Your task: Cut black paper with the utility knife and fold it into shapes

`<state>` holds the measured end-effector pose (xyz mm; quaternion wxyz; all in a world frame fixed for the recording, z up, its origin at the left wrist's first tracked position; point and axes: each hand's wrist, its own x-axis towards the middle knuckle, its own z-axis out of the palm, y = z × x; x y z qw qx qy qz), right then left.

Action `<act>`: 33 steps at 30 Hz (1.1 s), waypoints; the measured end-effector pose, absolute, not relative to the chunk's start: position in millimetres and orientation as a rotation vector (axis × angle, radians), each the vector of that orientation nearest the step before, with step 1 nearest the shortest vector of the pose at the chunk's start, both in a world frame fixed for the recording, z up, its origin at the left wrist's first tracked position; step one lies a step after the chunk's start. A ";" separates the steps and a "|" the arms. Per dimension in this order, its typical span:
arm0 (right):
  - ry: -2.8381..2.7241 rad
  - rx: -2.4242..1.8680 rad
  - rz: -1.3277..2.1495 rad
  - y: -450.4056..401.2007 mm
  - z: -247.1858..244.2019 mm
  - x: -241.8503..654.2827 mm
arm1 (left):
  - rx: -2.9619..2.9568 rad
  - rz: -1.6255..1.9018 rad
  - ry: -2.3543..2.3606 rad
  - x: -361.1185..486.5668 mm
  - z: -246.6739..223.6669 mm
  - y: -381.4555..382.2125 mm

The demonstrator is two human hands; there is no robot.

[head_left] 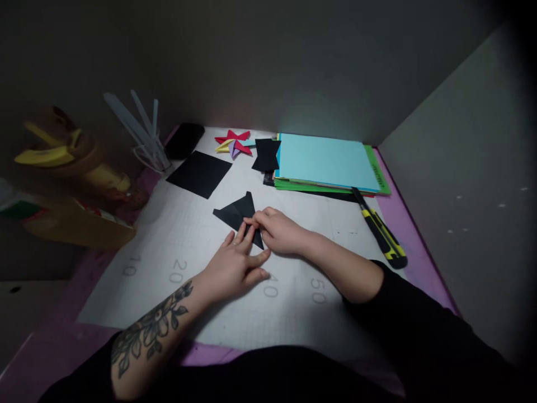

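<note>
A piece of black folded paper (236, 211) lies on the white mat in front of me, with pointed corners at its far side and near right. My left hand (235, 262) rests over its near edge, fingers spread and the fingertips pressing on the paper. The fingers of my right hand (280, 230) are curled together at the paper's right side, gripping or pressing a fold there; the exact fold is hidden beneath them. Beyond it to the left lies a flat black paper square (199, 174). Another folded black paper piece (267, 154) sits farther back.
Small coloured folded paper pieces (234, 143) lie near the wall. Right of them is a stack of coloured paper (321, 161), with a yellow-black utility knife (382, 232) against it. A phone (184, 141), a clear holder (153, 151) and a brown figure (90, 159) stand left.
</note>
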<state>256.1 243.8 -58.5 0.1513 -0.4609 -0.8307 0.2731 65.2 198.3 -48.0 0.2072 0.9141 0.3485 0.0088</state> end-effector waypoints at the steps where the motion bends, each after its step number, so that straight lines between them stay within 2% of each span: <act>1: -2.378 -1.313 0.785 243.7 -58.9 256.0 | 2.525 0.021 0.964 65.3 -47.3 197.9; 8: -2.351 -1.255 0.799 243.5 -60.0 258.3 | 2.501 0.096 0.917 59.7 -47.2 198.8; 13: -2.321 -1.215 0.836 242.4 -59.7 259.7 | 2.570 0.232 1.108 60.8 -52.7 200.2; 23: -2.235 -1.165 0.920 242.1 -59.3 259.2 | 2.704 0.081 1.017 66.7 -55.2 198.6; 33: -2.193 -1.116 0.956 242.1 -63.4 260.4 | 2.578 0.149 0.922 60.9 -50.2 198.3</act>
